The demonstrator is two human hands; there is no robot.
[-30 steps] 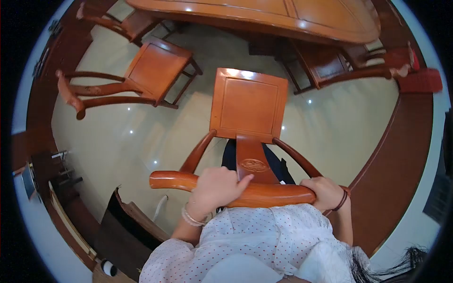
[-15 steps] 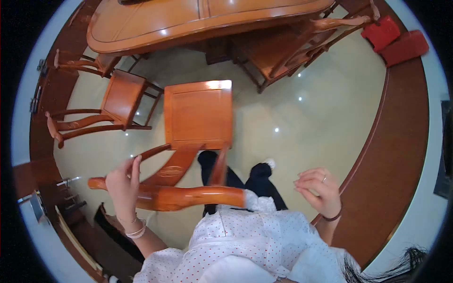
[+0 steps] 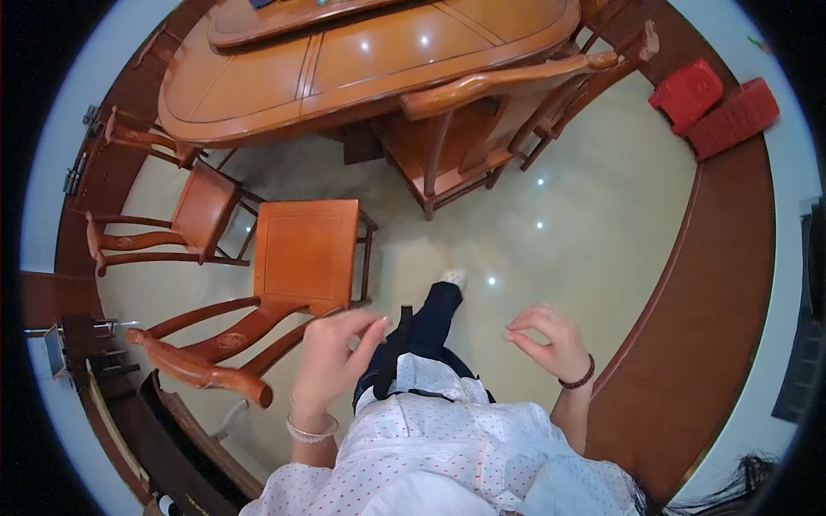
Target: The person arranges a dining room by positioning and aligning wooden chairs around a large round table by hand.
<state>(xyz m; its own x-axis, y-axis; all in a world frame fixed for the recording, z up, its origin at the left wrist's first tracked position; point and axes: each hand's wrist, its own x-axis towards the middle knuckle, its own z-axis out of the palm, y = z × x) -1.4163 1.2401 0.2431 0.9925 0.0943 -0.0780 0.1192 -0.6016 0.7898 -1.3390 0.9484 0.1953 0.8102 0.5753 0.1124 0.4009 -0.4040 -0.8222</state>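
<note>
My left hand (image 3: 337,354) is in the air right of the nearest wooden chair (image 3: 305,249), apart from its top rail (image 3: 202,365). Its fingers curl, with thumb and fingertips close together and nothing visible between them. Level with it, over the pale floor, is my right hand (image 3: 549,337). Its fingers bend loosely, a small gap shows between thumb and fingers, and it holds nothing. A dark strap (image 3: 396,353) hangs at my waist, just right of my left hand. The chair stands upright, its seat toward the large table (image 3: 258,90).
Two more chairs stand at the left, one a wooden chair (image 3: 202,211) close by. Another chair (image 3: 465,155) is pushed against the table on the right. Red stools or boxes (image 3: 731,116) rest on the brown ledge (image 3: 688,344) along the right wall. My white shoe (image 3: 453,277) is on the floor.
My left hand has come off the chair's top rail and moved right. The chair now appears farther left and lower, and more of the table shows. My right hand has shifted slightly left.
</note>
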